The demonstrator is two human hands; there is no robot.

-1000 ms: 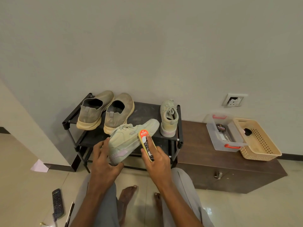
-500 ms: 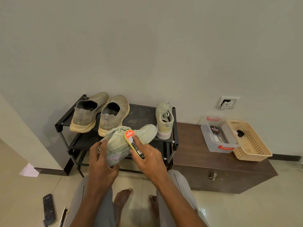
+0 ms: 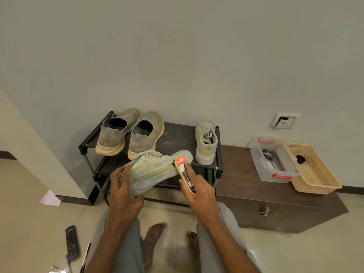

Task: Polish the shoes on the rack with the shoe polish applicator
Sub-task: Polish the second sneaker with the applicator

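My left hand (image 3: 123,191) grips the heel end of a pale green sneaker (image 3: 155,168), held tilted in front of the black shoe rack (image 3: 175,138). My right hand (image 3: 198,189) holds the shoe polish applicator (image 3: 184,173), a yellow-edged pad with a red and white label, index finger laid along its back. The applicator's front end lies against the sneaker's side near the toe. The matching sneaker (image 3: 205,143) stands on the rack's right end. Two tan slip-on shoes (image 3: 130,133) sit on the rack's left.
A dark wooden chest (image 3: 275,200) stands right of the rack, carrying a clear plastic box (image 3: 273,160) with a polish tin and a beige perforated basket (image 3: 313,170). A remote control (image 3: 71,243) lies on the tiled floor at lower left. My bare feet show between my knees.
The applicator has moved right along the sneaker, from the laces toward the toe. The sneaker stays in my left hand. The camera view has shifted slightly.
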